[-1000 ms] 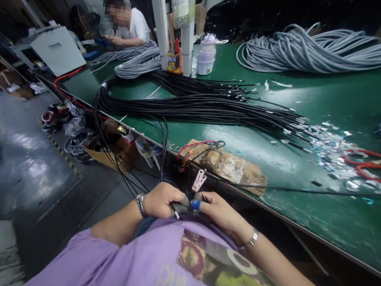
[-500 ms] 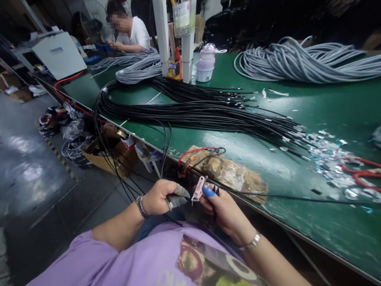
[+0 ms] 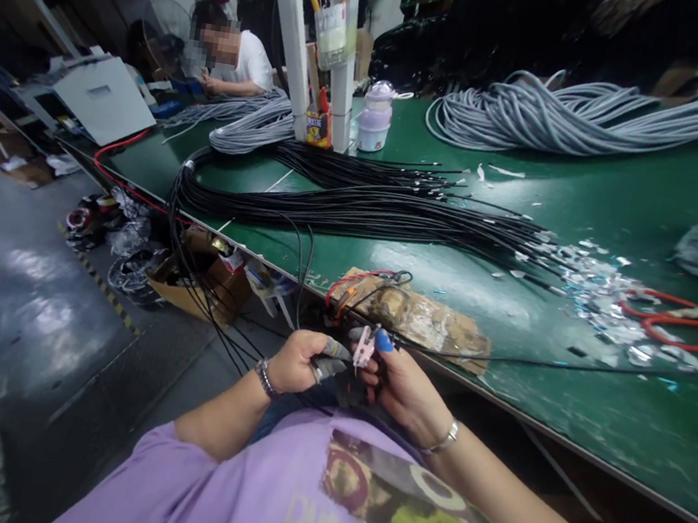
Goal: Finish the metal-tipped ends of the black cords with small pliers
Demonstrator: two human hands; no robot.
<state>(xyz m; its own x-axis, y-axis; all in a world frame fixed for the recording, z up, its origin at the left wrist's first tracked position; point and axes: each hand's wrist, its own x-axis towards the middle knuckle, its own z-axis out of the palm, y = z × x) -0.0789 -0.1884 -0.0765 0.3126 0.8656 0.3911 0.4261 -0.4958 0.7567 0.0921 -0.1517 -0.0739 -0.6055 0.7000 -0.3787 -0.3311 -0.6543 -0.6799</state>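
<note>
Both hands meet just below the desk (image 3: 594,420) edge, over the lap. The left hand (image 3: 298,361) is curled closed, its taped fingertips (image 3: 330,350) pinching the end of a thin black cable (image 3: 544,361) that runs off to the right across the green top. The right hand (image 3: 406,384) is closed around a small pale clip-like tool (image 3: 365,344), with a blue cap (image 3: 384,340) on its fingertip; what the tool is exactly, I cannot tell.

To do this well, I judge the left hand should keep the cable end short and steady between the taped tips, so it does not flex away from the tool. The right should bring the tool square onto the end, not at a slant, and squeeze only once it is seated. Keeping both wrists close together helps.

The black bundle (image 3: 363,207) lies well apart on the desk, with foil scraps (image 3: 601,282) and red scissors (image 3: 674,323) to the right.
</note>
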